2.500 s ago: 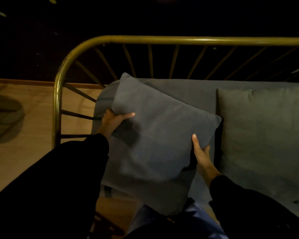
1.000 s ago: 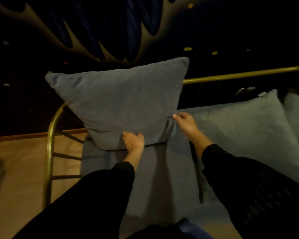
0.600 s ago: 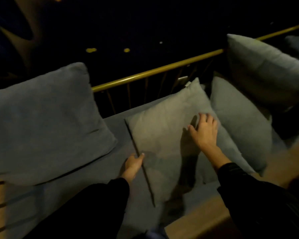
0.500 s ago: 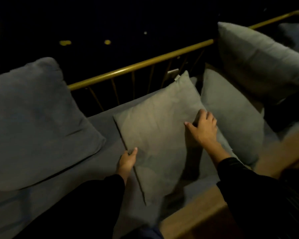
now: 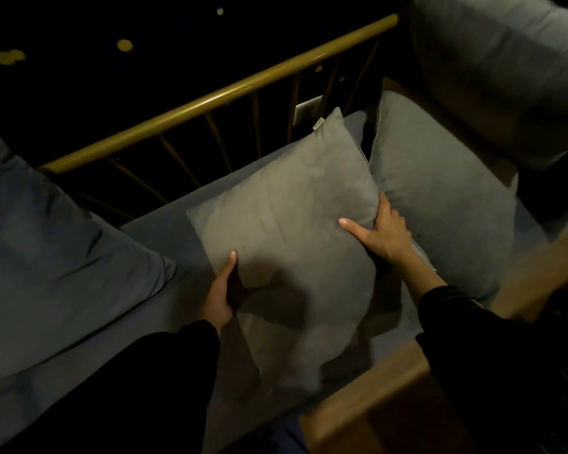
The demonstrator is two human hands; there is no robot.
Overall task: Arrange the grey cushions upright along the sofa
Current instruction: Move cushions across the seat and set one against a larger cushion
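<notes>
I have the middle cushion [image 5: 286,217] by its two side edges: my left hand [image 5: 222,290] is pinched on the near-left edge, thumb on top and fingers tucked under, and my right hand [image 5: 382,232] is clamped over the right edge with the forefinger stretched across the face. It lies flat on the sofa seat [image 5: 164,221], its far corner just short of the brass rail [image 5: 217,96].

My worry is the swing up. The filling is soft, so with both grips low on the sides the top half could fold over as I tip it back. Beyond my right hand, a flat cushion [image 5: 440,198] touches this one and may drag along. Beyond my left hand stands an upright cushion [image 5: 46,250]; in this dim light I can't judge how steady it is, and a nudge could topple it.
</notes>
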